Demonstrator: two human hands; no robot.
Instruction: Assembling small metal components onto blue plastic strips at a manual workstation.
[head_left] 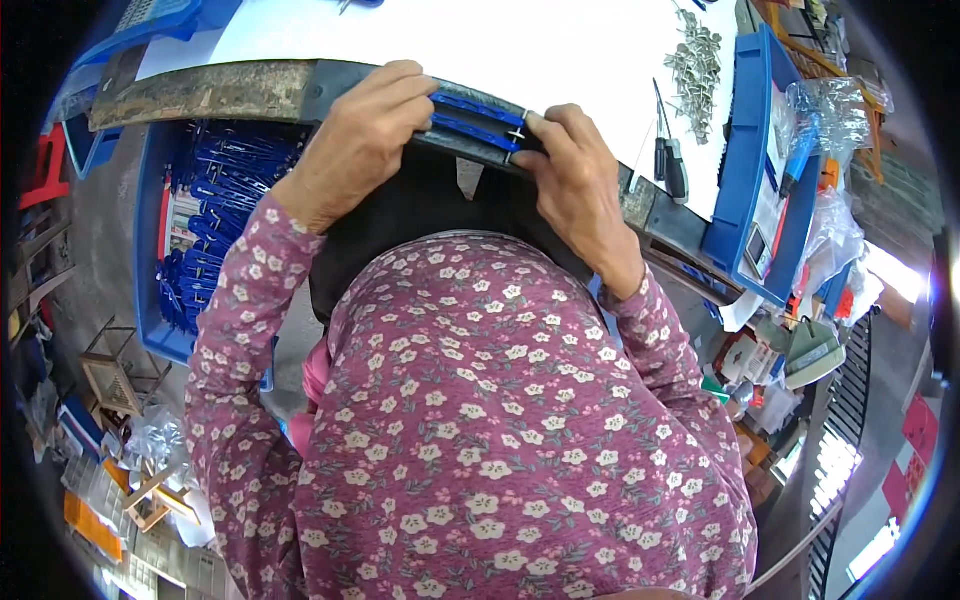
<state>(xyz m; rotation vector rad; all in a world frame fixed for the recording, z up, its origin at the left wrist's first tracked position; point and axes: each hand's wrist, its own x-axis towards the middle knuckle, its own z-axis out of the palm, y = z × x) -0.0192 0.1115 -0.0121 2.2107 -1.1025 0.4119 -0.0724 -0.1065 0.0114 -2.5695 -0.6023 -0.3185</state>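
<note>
Two long, narrow blue strips [470, 120], side by side, lie along the table's front edge, on a dark pad. My left hand [375, 125] is closed over their left ends, thumb and fingers pinched together. At the other end my right hand [578, 160] pinches with thumb and index finger, where small shiny metal pieces [515, 135] stick out from the strips. Whether the two strips are one joined part I cannot tell. My fingertips hide both ends.
A blue bin [150, 235] full of blue strips stands below the table at left. On the white tabletop [480, 45] at right lie a heap of small metal pieces [695, 75] and a black-handled tool [672, 170], near a blue tray [738, 150]. Cluttered shelving [790, 350] stands at right.
</note>
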